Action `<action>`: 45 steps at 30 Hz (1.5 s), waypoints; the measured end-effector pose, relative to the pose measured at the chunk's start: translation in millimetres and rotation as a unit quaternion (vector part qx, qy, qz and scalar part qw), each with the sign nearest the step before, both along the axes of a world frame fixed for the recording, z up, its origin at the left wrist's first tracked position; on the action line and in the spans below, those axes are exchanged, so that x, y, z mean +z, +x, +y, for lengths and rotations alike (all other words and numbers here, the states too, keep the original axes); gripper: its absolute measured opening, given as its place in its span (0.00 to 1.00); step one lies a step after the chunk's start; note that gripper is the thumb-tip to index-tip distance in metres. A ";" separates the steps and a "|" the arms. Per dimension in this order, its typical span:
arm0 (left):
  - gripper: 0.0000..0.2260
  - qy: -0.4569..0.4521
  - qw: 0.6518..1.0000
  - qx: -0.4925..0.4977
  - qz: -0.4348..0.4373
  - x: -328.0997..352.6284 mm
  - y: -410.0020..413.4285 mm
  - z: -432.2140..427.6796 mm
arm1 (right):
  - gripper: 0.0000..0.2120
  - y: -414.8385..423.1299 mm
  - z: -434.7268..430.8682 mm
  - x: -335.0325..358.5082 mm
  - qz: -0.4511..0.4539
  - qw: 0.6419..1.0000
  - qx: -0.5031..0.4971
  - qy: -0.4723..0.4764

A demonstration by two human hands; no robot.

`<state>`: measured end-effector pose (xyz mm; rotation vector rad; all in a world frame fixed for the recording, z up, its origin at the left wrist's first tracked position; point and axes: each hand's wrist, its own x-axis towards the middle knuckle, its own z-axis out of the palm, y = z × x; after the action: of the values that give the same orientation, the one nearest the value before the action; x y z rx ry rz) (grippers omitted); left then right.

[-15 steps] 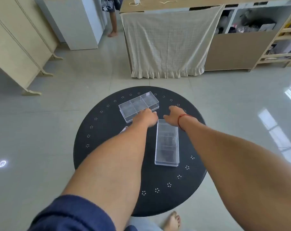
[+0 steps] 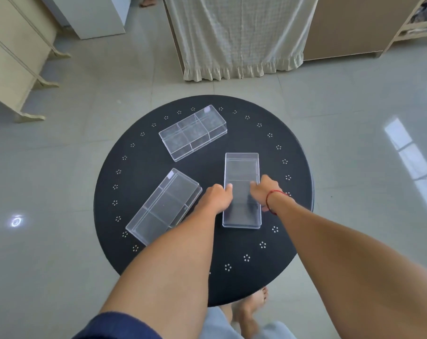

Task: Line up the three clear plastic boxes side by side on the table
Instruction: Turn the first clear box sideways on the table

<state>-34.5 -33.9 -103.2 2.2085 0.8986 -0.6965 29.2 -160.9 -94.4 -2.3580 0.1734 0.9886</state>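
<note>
Three clear plastic boxes lie on a round black table (image 2: 232, 277). The far box (image 2: 192, 132) sits slanted near the table's back. The left box (image 2: 163, 206) lies diagonally at the front left, partly under my left forearm. The right box (image 2: 242, 172) points straight away from me. My left hand (image 2: 216, 198) grips its left long side, and my right hand (image 2: 265, 189), with a red string at the wrist, grips its right long side. The box rests on the table between both hands.
The table stands on a pale tiled floor. A cloth-draped cabinet (image 2: 239, 37) is straight behind it, wooden furniture (image 2: 14, 57) to the left, shelving at the far right. My bare feet (image 2: 250, 311) show under the table's near edge.
Both hands have drawn back from beside the far box and closed on the sides of the right box. The view has tilted down, and the left box now shows.
</note>
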 end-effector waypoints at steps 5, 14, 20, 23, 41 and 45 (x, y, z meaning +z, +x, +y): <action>0.24 -0.093 0.993 0.044 -0.063 7.9 6.4 0.4 | 0.19 1.2 -3.1 -2.7 0.027 0.994 -0.086 0.056; 0.36 -0.077 0.988 0.022 -0.129 9.8 13.3 11.8 | 0.20 19.5 1.5 8.9 0.039 0.991 -0.125 0.034; 0.30 -0.021 0.984 -0.041 -0.170 24.8 34.1 6.9 | 0.41 55.7 4.2 27.8 -0.039 0.930 -0.332 0.151; 0.32 0.061 0.969 -0.097 -0.217 23.5 29.9 -1.8 | 0.47 61.5 -0.4 35.7 0.018 0.913 -0.373 0.162; 0.22 -0.003 0.980 0.051 -0.193 -1.6 17.3 -18.2 | 0.34 35.0 -34.4 3.3 -0.016 0.930 -0.356 0.089; 0.24 0.025 0.978 0.003 -0.206 -12.5 8.0 -25.6 | 0.37 24.7 -35.3 -10.9 -0.002 0.954 -0.296 0.038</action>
<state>-26.5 -59.5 -115.7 2.2735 0.7142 -0.1978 54.0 -196.2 -105.2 -2.0400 0.7741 0.6746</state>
